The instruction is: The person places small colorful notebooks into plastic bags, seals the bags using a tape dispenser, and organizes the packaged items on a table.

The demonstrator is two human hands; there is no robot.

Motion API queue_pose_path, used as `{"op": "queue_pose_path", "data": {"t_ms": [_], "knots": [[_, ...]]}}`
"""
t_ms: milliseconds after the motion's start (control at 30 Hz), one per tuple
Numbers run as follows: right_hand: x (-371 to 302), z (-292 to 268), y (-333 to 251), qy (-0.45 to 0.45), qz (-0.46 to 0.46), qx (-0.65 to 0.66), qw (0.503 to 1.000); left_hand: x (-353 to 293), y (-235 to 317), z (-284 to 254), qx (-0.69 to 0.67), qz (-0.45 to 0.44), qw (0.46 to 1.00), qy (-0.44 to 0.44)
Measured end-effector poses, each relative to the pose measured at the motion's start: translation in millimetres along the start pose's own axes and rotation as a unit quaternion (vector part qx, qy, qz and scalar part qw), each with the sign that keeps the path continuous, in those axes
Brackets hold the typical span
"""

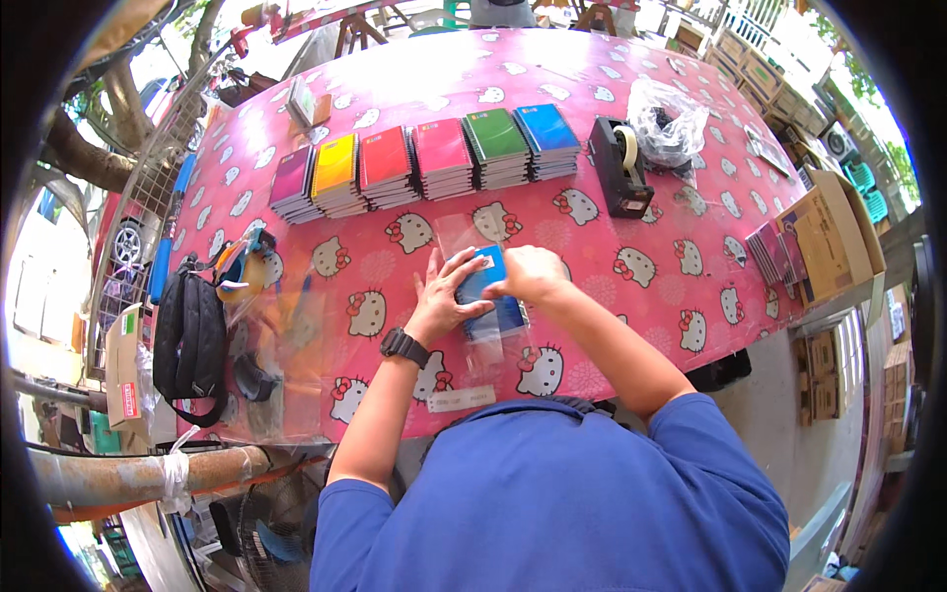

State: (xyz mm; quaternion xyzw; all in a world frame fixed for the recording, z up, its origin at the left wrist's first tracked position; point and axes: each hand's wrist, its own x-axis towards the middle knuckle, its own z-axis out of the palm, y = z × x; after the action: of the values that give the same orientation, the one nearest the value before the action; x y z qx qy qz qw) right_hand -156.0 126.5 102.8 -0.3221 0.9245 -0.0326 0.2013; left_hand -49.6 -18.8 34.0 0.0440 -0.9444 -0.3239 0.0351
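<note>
A blue spiral notebook [507,318] lies on the pink table in front of me, with a clear plastic sleeve [484,357] around or under it; I cannot tell which. My left hand [443,296] rests across the notebook's left side, fingers spread and nothing gripped. At its right edge my right hand [531,276] is closed, the fingers bent down against the cover. Whatever is pinched there is hidden by the fingers. Beyond both hands stands a row of stacked notebooks, including a green stack [497,138] and a blue stack [547,130].
A black tape dispenser [621,170] and a crumpled clear bag [667,123] stand at the back right. On the left are a black backpack [187,340] and clear plastic sheets [286,350]. An open cardboard box [829,242] with purple notebooks [771,255] beside it is at the right edge.
</note>
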Motion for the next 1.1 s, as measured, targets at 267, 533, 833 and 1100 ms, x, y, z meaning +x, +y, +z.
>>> {"op": "queue_pose_path", "data": {"t_ms": [267,533,833,1100], "knots": [[-45.7,66.4,70.0,-0.02,-0.157,0.484,0.861,-63.1,1.9,41.4,-0.415,-0.036,0.899,0.137],[-58.7,35.9,36.3,0.219,-0.26,0.32,0.884,-63.0,28.1,-9.5,-0.142,0.003,0.973,0.181],[-51.3,31.0,24.8,0.05,-0.31,0.632,0.708,-27.8,53.3,1.9,-0.415,0.081,0.883,0.206],[-29.4,68.9,24.0,0.062,-0.281,0.585,0.758,-30.0,43.1,20.6,-0.435,0.046,0.873,0.216]]}}
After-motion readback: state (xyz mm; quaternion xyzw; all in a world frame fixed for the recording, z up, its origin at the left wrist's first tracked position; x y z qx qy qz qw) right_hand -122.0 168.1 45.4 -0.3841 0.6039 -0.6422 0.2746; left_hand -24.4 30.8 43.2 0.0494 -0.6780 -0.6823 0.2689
